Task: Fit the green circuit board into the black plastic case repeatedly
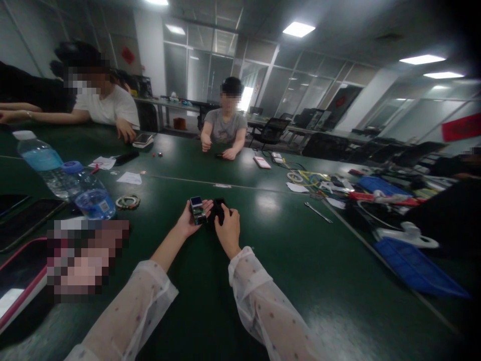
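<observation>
My left hand [189,221], palm turned up, holds a small green circuit board [198,211] with a little dark screen at its top end. Just to its right, my right hand [230,225] has its fingers around a black plastic piece [218,204] that looks like a shell or cover. Much of that piece is hidden by the fingers. The two hands are close together over the green table, with a narrow gap between the board and the black piece.
Two water bottles [90,193] and a bead bracelet [128,202] are on the left, near several phones. A wrench [317,212] lies to the right, before cables and blue trays [417,265]. A person in grey [226,125] sits across; another in white [108,108] sits at left.
</observation>
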{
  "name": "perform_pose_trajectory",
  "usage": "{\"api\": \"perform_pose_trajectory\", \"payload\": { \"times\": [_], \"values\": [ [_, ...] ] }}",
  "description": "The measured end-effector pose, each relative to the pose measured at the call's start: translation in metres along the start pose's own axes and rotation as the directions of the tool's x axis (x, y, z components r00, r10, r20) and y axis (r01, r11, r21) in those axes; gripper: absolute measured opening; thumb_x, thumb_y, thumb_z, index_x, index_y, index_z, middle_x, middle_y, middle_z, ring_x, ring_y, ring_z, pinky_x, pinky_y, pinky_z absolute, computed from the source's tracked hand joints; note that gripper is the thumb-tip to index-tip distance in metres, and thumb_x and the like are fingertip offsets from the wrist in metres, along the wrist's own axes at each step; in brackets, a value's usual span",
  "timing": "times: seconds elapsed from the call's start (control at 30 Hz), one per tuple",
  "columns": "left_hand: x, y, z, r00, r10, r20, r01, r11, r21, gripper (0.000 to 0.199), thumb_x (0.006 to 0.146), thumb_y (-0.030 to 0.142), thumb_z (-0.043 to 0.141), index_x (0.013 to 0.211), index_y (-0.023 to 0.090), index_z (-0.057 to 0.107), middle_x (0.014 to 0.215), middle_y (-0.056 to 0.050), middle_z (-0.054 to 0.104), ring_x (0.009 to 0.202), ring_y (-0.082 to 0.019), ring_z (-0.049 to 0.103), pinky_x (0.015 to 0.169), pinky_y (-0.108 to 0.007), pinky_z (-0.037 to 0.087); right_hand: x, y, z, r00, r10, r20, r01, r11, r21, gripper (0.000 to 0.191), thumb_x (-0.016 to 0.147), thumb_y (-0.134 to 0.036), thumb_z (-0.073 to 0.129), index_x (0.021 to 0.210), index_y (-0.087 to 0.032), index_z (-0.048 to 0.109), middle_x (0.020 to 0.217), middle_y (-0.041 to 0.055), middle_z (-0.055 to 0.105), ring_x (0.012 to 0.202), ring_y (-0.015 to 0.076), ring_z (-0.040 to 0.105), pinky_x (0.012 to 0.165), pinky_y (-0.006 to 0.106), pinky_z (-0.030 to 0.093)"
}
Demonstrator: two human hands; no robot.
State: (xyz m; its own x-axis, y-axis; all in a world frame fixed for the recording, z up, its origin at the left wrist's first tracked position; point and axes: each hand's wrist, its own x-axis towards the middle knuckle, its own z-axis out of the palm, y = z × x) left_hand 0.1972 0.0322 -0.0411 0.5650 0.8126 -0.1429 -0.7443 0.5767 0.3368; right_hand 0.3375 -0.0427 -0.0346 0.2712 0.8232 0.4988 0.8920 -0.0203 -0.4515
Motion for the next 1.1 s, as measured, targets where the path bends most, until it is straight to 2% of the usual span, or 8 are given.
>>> {"api": "perform_pose_trajectory", "payload": {
  "times": [0.6, 0.73, 0.93, 1.1],
  "values": [
    [0.003, 0.0, -0.002, 0.998, 0.001, -0.065, 0.0, 1.0, 0.009, 0.059, 0.095, 0.049, 0.03, 0.129, 0.005, 0.049, 0.131, -0.021, 0.054, 0.118, -0.028, 0.056, 0.087, -0.038, 0.051, -0.001, 0.004, 0.003, 1.0, 0.016, -0.01, -0.015, 0.993, 0.115, 0.045, 0.088, -0.027, 0.045, 0.133, -0.02, 0.046, 0.111, 0.0139, 0.049, 0.104, 0.0263, 0.051, 0.083, 0.04, 0.048],
    [0.005, 0.0, -0.004, 0.999, 0.001, -0.048, 0.0, 1.0, 0.004, 0.059, 0.096, 0.05, 0.029, 0.13, 0.005, 0.048, 0.129, -0.02, 0.056, 0.117, -0.028, 0.057, 0.087, -0.038, 0.051, 0.002, 0.005, 0.005, 0.996, 0.083, -0.032, -0.076, 0.978, 0.195, 0.045, 0.088, -0.029, 0.044, 0.132, -0.018, 0.047, 0.109, 0.0138, 0.052, 0.102, 0.0256, 0.053, 0.085, 0.04, 0.047],
    [0.004, 0.001, -0.003, 0.998, -0.013, -0.065, 0.013, 1.0, -0.007, 0.06, 0.096, 0.051, 0.028, 0.129, 0.006, 0.049, 0.126, -0.02, 0.058, 0.115, -0.028, 0.058, 0.082, -0.036, 0.052, 0.009, 0.011, 0.001, 0.97, 0.236, -0.063, -0.182, 0.871, 0.456, 0.046, 0.088, -0.033, 0.044, 0.13, -0.015, 0.049, 0.12, 0.015, 0.055, 0.112, 0.0242, 0.052, 0.099, 0.041, 0.04],
    [0.002, 0.001, -0.002, 0.995, -0.023, -0.098, 0.023, 1.0, -0.005, 0.058, 0.095, 0.052, 0.031, 0.128, 0.008, 0.049, 0.124, -0.019, 0.06, 0.112, -0.028, 0.06, 0.082, -0.039, 0.052, 0.008, 0.01, 0.001, 0.95, 0.302, -0.075, -0.189, 0.753, 0.631, 0.047, 0.088, -0.036, 0.046, 0.13, -0.017, 0.049, 0.129, 0.0114, 0.055, 0.118, 0.0222, 0.05, 0.104, 0.04, 0.036]
  ]
}}
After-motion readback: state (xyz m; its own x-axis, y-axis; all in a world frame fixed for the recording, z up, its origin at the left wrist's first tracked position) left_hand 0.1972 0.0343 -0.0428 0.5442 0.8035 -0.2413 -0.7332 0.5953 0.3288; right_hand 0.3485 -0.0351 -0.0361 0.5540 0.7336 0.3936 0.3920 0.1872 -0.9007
